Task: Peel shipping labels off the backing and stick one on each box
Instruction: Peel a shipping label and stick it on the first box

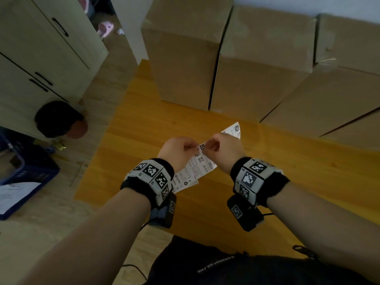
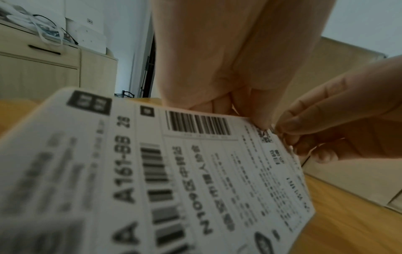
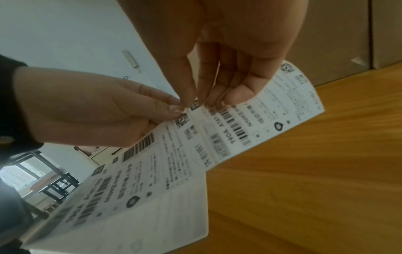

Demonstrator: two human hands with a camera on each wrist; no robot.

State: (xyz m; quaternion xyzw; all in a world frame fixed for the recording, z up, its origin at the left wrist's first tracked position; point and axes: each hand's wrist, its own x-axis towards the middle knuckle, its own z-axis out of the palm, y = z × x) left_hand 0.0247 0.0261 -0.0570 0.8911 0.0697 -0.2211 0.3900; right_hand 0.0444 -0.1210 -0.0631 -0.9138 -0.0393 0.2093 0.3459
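A white strip of printed shipping labels [image 1: 197, 167] hangs above the yellow table [image 1: 144, 124], folded where my hands meet. My left hand [image 1: 194, 146] pinches its top edge between thumb and fingertips [image 2: 261, 123]. Right beside it, my right hand [image 1: 207, 146] pinches the same edge with its fingertips [image 3: 191, 101], close to a small square code. One label [image 3: 250, 123] runs up to the right behind my right hand, and another [image 3: 141, 189] hangs down toward me. Several plain brown cardboard boxes [image 1: 263, 64] stand along the back of the table, with no label showing on them.
A pale cabinet [image 1: 41, 58] stands on the left. Another person's head [image 1: 59, 120] shows low beside it. A blue crate [image 1: 26, 175] with papers sits on the floor at the left. The table's left edge [image 1: 98, 153] runs diagonally.
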